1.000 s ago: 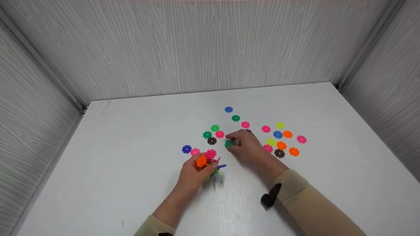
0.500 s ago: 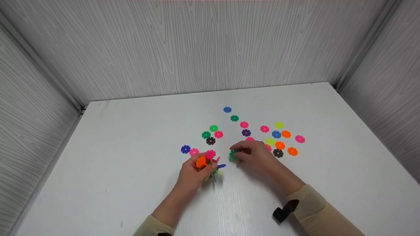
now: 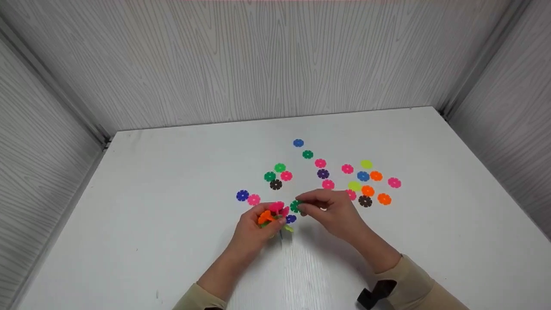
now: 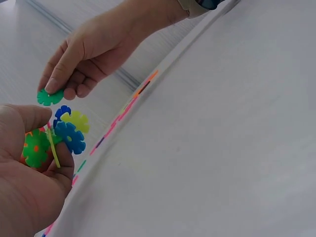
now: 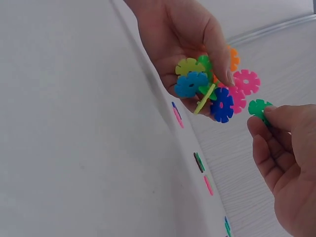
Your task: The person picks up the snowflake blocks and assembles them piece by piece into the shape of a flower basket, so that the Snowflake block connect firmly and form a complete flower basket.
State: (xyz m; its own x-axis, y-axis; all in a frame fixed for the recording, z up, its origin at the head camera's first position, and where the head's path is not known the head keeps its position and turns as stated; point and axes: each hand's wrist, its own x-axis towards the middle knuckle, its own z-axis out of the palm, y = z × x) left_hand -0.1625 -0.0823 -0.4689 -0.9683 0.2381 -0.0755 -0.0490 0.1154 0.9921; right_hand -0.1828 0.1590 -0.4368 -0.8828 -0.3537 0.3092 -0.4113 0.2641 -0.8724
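My left hand (image 3: 254, 226) grips a cluster of interlocked snowflake discs between thumb and fingers. In the right wrist view its pink disc (image 5: 247, 82), dark blue disc (image 5: 222, 104), light blue disc (image 5: 191, 85) and yellow disc (image 5: 189, 67) fan out around the thumb; an orange disc (image 3: 264, 216) sits near the fingers in the head view. My right hand (image 3: 335, 211) pinches one green snowflake disc (image 3: 295, 206) between thumb and forefinger. That green disc is beside the cluster, with a small gap between them in the right wrist view (image 5: 258, 106).
Loose discs lie flat on the white table (image 3: 172, 193) beyond my hands: a blue disc (image 3: 298, 143) farthest back, a black disc (image 3: 276, 184) left of centre, and an orange disc (image 3: 384, 199) among several at the right. Grey wood-grain panels (image 3: 275, 64) wall the table.
My right hand has drawn the green disc back toward me, then left to beside the cluster. The left hand has stayed in place while the cluster has turned slightly in its grip.
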